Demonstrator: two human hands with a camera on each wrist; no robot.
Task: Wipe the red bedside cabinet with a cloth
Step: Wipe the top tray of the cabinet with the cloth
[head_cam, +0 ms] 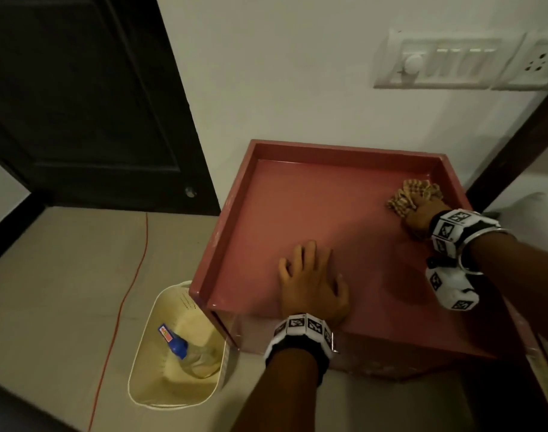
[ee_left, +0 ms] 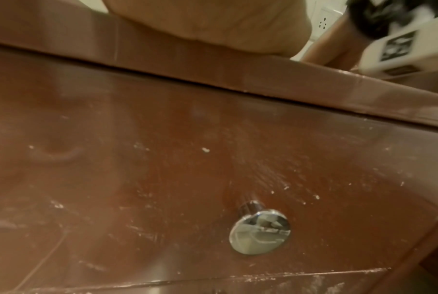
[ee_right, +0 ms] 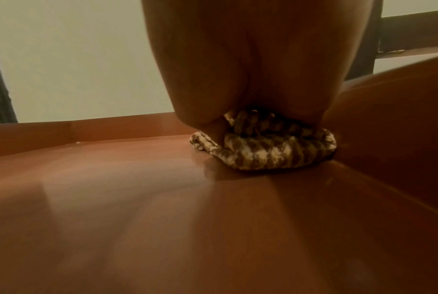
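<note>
The red bedside cabinet [head_cam: 313,198] stands against the white wall, its top rimmed by a low raised edge. My left hand [head_cam: 310,279] lies flat on the top near the front edge, fingers spread. My right hand [head_cam: 422,213] grips a bunched brown-and-cream checked cloth [head_cam: 409,193] and presses it onto the top by the right rim. In the right wrist view the cloth [ee_right: 263,151] is crumpled under my palm [ee_right: 250,69] against the right wall of the rim. The left wrist view shows the scuffed drawer front [ee_left: 162,179] with its round metal knob [ee_left: 259,231].
A cream bin [head_cam: 179,353] holding a plastic bottle with a blue cap [head_cam: 179,347] stands on the floor left of the cabinet. A red cord [head_cam: 126,291] runs across the floor tiles. A dark door [head_cam: 79,104] is at back left, a switch panel [head_cam: 453,60] on the wall above.
</note>
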